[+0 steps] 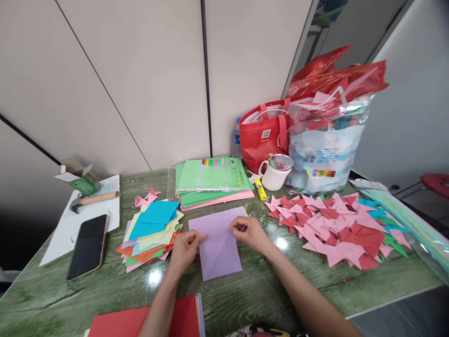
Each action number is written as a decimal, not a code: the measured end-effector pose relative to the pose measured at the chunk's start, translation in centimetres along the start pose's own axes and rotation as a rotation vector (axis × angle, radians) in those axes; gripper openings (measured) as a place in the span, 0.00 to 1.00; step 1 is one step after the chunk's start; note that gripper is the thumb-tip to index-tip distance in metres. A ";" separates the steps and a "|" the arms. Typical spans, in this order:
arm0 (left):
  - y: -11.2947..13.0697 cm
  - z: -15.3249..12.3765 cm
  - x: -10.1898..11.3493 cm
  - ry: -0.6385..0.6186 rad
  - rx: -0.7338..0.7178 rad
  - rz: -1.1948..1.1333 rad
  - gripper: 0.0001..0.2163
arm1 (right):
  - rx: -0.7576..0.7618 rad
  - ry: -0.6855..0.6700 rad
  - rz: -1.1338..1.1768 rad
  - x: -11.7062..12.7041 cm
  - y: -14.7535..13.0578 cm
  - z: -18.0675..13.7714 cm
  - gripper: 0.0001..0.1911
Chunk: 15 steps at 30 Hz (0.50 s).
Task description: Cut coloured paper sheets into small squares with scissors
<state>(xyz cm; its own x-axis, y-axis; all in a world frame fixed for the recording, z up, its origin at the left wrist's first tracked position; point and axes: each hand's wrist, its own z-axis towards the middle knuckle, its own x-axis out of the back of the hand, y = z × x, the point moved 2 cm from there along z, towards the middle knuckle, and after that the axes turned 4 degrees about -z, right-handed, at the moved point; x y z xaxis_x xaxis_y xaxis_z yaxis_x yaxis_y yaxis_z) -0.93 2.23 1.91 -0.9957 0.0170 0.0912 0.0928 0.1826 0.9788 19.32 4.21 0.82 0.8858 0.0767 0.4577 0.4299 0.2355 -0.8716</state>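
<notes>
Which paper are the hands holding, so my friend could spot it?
Start at the green table. Between the stack of coloured squares and the pile of folded pink and red shapes lies a purple sheet, pinched by the left hand and right hand. It alone lies single, big and purple.

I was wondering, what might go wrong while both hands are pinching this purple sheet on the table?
The purple sheet lies on a glossy table, so it may slide and the crease may come out crooked. The left hand works right beside the loose stack of coloured squares; a nudge could scatter them.
</notes>
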 end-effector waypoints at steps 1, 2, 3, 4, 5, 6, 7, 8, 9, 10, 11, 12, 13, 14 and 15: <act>0.0 0.1 0.3 0.044 -0.022 -0.010 0.12 | 0.003 0.023 -0.008 0.2 0.2 0.1 0.06; 0.1 0.2 0.7 0.093 -0.045 -0.026 0.12 | 0.004 0.052 -0.018 0.4 0.4 0.2 0.06; 0.1 0.3 1.1 0.148 -0.067 -0.043 0.11 | 0.004 0.085 -0.028 0.6 0.6 0.3 0.06; 0.2 0.4 1.5 0.220 -0.094 -0.076 0.11 | 0.003 0.117 -0.037 0.7 0.8 0.3 0.07; 0.3 0.5 2.0 0.310 -0.126 -0.136 0.10 | 0.005 0.143 -0.045 0.7 0.9 0.4 0.08; 0.4 0.5 2.4 0.408 -0.167 -0.221 0.10 | 0.011 0.158 -0.051 0.6 1.0 0.3 0.08; 0.5 0.5 2.8 0.507 -0.213 -0.324 0.09 | 0.022 0.161 -0.051 0.3 1.0 0.3 0.09; 0.7 0.5 3.1 0.594 -0.260 -0.430 0.08 | 0.047 0.147 -0.054 0.0 0.9 0.1 0.08; 0.8 0.5 3.2 0.659 -0.298 -0.527 0.08 | 0.084 0.119 -0.061 -0.5 0.8 0.0 0.08; 0.9 0.5 3.3 0.695 -0.324 -0.601 0.07 | 0.134 0.083 -0.073 -1.0 0.6 -0.2 0.10; 1.0 0.5 3.3 0.707 -0.337 -0.645 0.06 | 0.225 0.025 -0.122 -1.6 0.5 -0.5 0.16; 1.0 0.5 3.3 0.711 -0.339 -0.675 0.05 | 0.297 -0.027 -0.178 -2.2 0.4 -0.8 0.23; 1.0 0.5 3.2 0.713 -0.334 -0.701 0.05 | 0.345 -0.080 -0.241 -2.7 0.4 -1.0 0.28; 1.0 0.5 3.2 0.714 -0.329 -0.726 0.05 | 0.378 -0.118 -0.299 -3.2 0.4 -1.2 0.32; 0.9 0.5 3.1 0.718 -0.322 -0.751 0.06 | 0.391 -0.151 -0.347 -3.5 0.6 -1.3 0.35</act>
<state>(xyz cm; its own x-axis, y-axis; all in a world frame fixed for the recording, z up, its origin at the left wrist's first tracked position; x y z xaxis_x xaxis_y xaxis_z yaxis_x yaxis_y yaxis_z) -3.91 2.95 2.96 -0.5758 -0.5891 -0.5669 -0.4399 -0.3611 0.8222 16.69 2.79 -1.49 0.6559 0.0617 0.7523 0.5705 0.6121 -0.5476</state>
